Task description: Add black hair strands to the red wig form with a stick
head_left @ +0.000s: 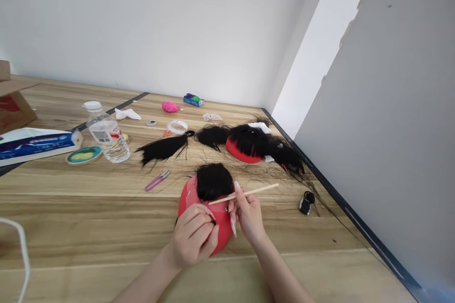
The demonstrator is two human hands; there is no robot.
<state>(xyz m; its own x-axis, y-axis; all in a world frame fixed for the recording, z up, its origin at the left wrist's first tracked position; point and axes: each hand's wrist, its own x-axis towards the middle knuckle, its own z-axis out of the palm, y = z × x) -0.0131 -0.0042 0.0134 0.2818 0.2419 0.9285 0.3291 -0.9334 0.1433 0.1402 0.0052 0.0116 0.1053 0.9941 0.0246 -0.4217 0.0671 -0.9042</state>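
A red dome-shaped form (222,234) sits at the table's near side, with pale netting (192,194) over part of it. A patch of black hair (214,181) covers its far side. My right hand (249,213) grips a thin wooden stick (261,189) between thumb and fingers; the tip points left over the netting. My left hand (195,234) is closed low over the form's left side, pinching what looks like a small tuft of black hair (213,222). Most of that tuft is hidden by the fingers.
Purple thread snips (157,181) lie left of the form. Behind are a tied black hair bundle (165,147) and a second red form (241,152) under hair. A water bottle (108,132) stands left; keys (306,202) lie right. A cardboard box (16,109) is far left.
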